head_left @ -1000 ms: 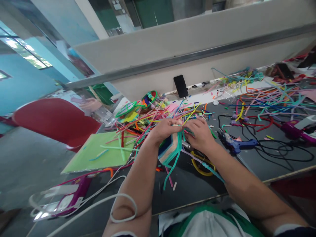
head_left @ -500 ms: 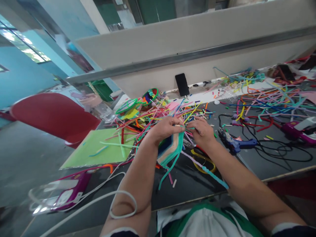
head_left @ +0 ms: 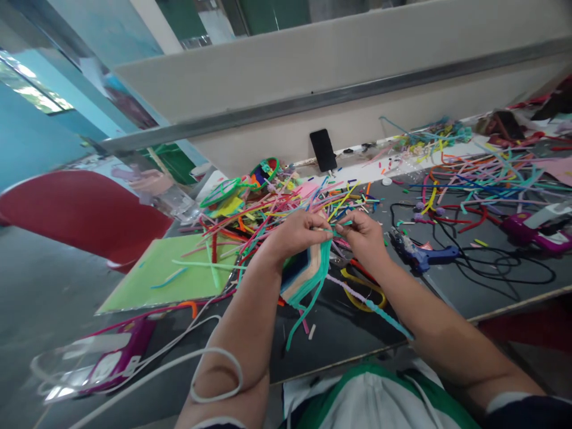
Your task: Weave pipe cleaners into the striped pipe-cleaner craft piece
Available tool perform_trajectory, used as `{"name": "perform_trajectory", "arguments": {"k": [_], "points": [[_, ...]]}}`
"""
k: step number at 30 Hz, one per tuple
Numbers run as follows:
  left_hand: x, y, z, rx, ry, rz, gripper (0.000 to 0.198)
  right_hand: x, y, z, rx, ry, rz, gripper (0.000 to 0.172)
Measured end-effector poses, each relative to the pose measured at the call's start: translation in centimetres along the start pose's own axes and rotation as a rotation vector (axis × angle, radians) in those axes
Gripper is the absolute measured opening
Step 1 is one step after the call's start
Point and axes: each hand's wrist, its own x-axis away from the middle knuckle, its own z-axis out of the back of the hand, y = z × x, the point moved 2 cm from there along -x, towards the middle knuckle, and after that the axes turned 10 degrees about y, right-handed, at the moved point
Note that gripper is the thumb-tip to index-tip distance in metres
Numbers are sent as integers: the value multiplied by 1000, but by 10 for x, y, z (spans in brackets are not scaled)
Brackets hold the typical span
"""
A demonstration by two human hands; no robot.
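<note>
My left hand is closed on the upper edge of a striped pipe cleaner piece, with bent rows of dark blue, beige and teal. From its lower corner a loose teal pipe cleaner end hangs down. Right beside it, my right hand pinches a thin teal pipe cleaner at the piece's top edge. The fingertips of both hands almost meet. Below the right hand, a twisted lilac and light blue strand slants towards the right forearm, near yellow-handled scissors.
A heap of coloured pipe cleaners lies behind my hands. To the right are a blue glue gun with a black cord and more pipe cleaners. A phone leans on the partition; a green sheet and a purple device lie left.
The whole view has shifted slightly, so the table things sit a little further left. Both hands keep their hold, with only small movement of the right fingers.
</note>
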Motion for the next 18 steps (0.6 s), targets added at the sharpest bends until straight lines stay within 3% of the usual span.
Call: {"name": "perform_trajectory", "arguments": {"k": [5, 13, 18], "points": [[-3, -3, -5, -87, 19, -43, 24, -2, 8, -5, -178, -47, -259, 15], [-5, -1, -11, -129, 45, -71, 20, -6, 24, -6, -205, -7, -387, 28], [-5, -6, -8, -8, -56, 46, 24, -10, 19, -5, -186, -151, -449, 25]]}}
